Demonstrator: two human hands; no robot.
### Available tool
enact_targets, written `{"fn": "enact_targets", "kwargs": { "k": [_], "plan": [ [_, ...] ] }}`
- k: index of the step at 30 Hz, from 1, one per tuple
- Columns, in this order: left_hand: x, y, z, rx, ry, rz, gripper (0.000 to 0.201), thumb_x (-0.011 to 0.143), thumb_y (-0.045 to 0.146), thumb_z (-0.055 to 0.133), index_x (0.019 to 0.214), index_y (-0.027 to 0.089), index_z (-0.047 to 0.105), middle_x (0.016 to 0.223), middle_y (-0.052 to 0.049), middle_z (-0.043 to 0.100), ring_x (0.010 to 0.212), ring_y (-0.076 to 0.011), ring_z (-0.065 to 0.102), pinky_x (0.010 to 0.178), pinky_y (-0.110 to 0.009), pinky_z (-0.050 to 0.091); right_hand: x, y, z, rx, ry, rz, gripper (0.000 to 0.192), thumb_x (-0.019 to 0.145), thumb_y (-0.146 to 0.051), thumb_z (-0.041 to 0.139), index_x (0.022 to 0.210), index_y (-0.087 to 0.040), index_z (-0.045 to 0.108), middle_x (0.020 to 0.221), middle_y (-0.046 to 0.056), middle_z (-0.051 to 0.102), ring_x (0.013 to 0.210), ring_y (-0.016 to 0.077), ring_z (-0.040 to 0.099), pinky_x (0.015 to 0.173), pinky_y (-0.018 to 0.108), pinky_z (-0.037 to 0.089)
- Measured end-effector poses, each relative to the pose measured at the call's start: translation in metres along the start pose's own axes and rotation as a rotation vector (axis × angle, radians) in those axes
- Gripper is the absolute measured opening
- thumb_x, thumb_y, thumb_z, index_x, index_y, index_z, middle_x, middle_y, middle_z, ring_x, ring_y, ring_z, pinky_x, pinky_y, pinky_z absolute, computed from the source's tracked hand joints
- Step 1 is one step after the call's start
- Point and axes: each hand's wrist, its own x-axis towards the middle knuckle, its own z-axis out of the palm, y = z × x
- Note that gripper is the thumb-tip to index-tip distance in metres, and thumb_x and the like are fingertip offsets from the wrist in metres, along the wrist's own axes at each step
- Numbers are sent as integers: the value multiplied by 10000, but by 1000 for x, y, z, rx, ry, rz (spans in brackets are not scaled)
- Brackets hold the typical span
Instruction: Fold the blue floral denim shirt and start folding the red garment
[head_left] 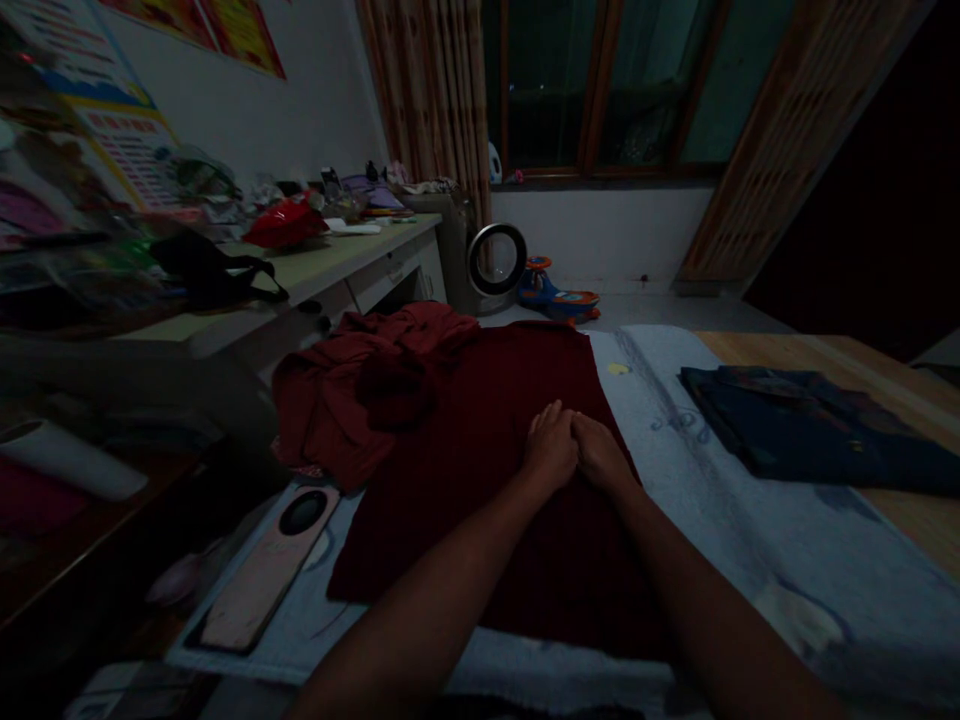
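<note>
A dark red garment [450, 480] lies spread out over a light blue patterned cover. On its right half, my left hand [553, 447] and my right hand [600, 455] meet side by side. Both have bent fingers closed at the cloth, and the fingertips are partly hidden by the hands themselves. A dark rounded fold or bunch of cloth [397, 390] rests at the garment's upper left. Beyond it is a crumpled lighter red garment [330, 400].
A pale iron-shaped board with a dark round opening [262, 570] lies at the cover's left edge. Folded dark blue clothing [817, 425] sits on the right. A cluttered desk [330, 262] stands at left; a ride-on toy [559, 295] is on the floor by the window.
</note>
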Motion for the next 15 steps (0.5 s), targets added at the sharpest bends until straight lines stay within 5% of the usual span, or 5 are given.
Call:
{"fn": "enact_targets", "kwargs": {
  "k": [6, 15],
  "plan": [
    [9, -19, 39, 143, -61, 23, 519, 965, 258, 297, 1453, 88, 342, 1545, -129, 332, 1434, -228, 265, 1180, -397, 202, 2, -4, -3, -62, 5, 133, 443, 859, -129, 389, 1255, -115, 585, 1342, 142, 565, 1263, 226, 485, 1073, 359, 340],
    [6, -14, 36, 204, -46, -105, 545, 946, 440, 368, 1455, 247, 381, 1570, -86, 285, 1447, -363, 175, 1146, -524, 200, -2, -8, -12, -281, -224, 438, 562, 966, -392, 364, 1489, -189, 341, 1573, 137, 253, 1437, 294, 239, 1110, 456, 246]
  ]
}}
